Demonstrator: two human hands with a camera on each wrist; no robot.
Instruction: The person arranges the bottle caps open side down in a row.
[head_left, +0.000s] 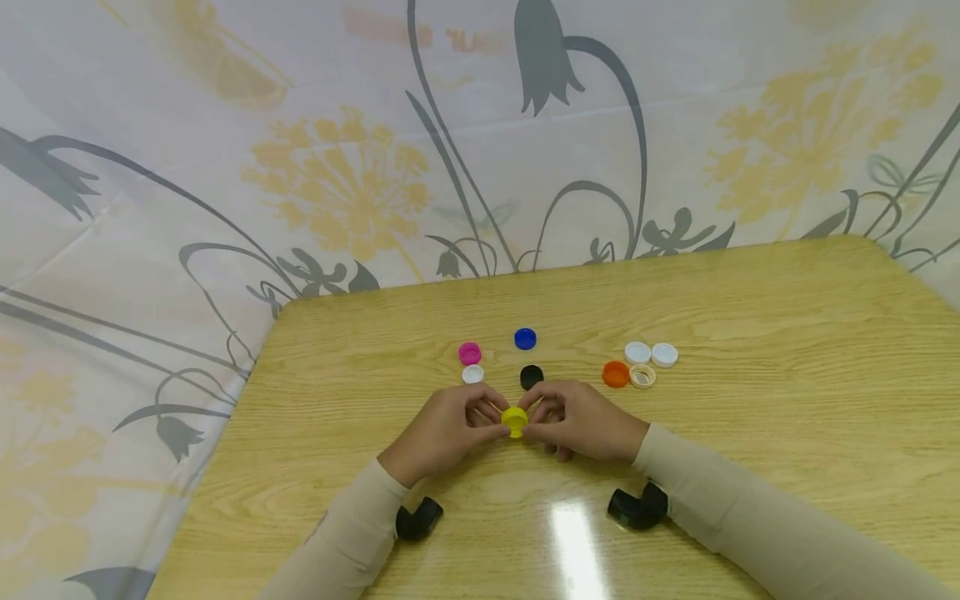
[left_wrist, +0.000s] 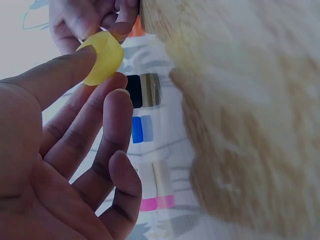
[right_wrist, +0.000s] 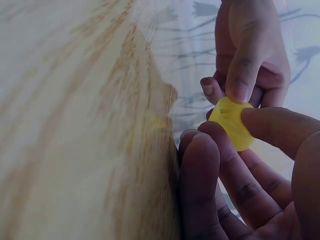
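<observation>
In the head view a yellow bottle cap (head_left: 514, 418) is held between both hands, just above the wooden table. My left hand (head_left: 444, 427) pinches it from the left between thumb and fingertips. From the other side my right hand (head_left: 588, 423) pinches the same cap. Both wrist views show the thumbs pressing on the yellow cap (left_wrist: 106, 57), its wall partly covered by fingers. Just beyond the hands lie a black cap (head_left: 532, 377) and a white cap (head_left: 473, 374).
Farther back on the table (head_left: 787, 400) are a pink cap (head_left: 470, 353) and a blue cap (head_left: 525, 338). To the right sit an orange cap (head_left: 616, 374), a cream ring-shaped cap (head_left: 642, 377) and two white caps (head_left: 664, 355). A patterned cloth (head_left: 480, 150) hangs behind.
</observation>
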